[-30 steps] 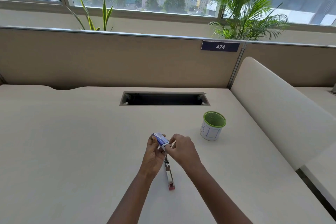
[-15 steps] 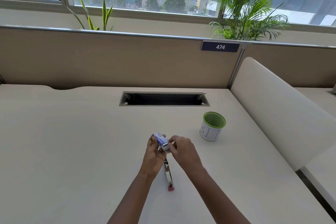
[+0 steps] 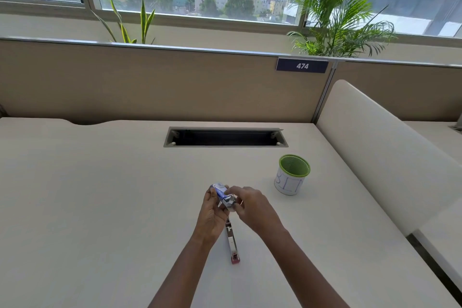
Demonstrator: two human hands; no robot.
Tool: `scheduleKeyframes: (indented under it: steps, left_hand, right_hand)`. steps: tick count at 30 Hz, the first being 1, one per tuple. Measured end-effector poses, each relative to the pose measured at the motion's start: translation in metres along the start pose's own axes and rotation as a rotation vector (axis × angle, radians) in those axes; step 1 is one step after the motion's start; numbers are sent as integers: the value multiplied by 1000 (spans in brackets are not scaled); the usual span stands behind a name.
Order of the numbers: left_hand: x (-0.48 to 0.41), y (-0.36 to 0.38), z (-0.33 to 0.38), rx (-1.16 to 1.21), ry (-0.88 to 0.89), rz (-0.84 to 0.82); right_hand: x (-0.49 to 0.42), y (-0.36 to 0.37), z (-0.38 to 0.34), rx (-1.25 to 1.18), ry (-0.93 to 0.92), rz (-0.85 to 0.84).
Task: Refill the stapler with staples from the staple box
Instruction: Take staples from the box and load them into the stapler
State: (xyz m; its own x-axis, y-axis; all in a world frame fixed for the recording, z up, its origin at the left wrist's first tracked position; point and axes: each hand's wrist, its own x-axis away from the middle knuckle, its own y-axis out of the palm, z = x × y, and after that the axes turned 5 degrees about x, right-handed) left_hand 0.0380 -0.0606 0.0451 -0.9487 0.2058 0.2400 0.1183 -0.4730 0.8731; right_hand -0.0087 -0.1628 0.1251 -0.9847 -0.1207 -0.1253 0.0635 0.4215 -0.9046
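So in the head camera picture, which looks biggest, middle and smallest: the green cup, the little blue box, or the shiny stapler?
1. Green-rimmed mesh cup with white paper wrap, biggest.
2. Long shiny metal stapler, open on the desk, partly hidden by hands.
3. Small blue-and-white staple box, smallest.
The stapler lies nearer the camera, so its rank is less sure.
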Motion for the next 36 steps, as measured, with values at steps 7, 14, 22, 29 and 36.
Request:
scheduleKeyframes:
  steps: [7, 14, 22, 29, 36]
  left_hand:
    - [3, 2, 3, -18, -12, -1]
    - [6, -1, 6, -23, -14, -28]
    - [4, -1, 5, -28, -29, -32]
    - [3, -2, 5, -54, -44, -5]
    - [5, 0, 3, -88, -48, -42]
  right_hand:
    - [-1, -2, 1, 48, -15, -22]
    - [0, -2, 2, 39, -67, 10]
    - [-2, 0, 3, 42, -103, 5]
    - [-1, -3, 5, 59, -153, -27]
    - [-4, -6, 7, 92, -188, -82]
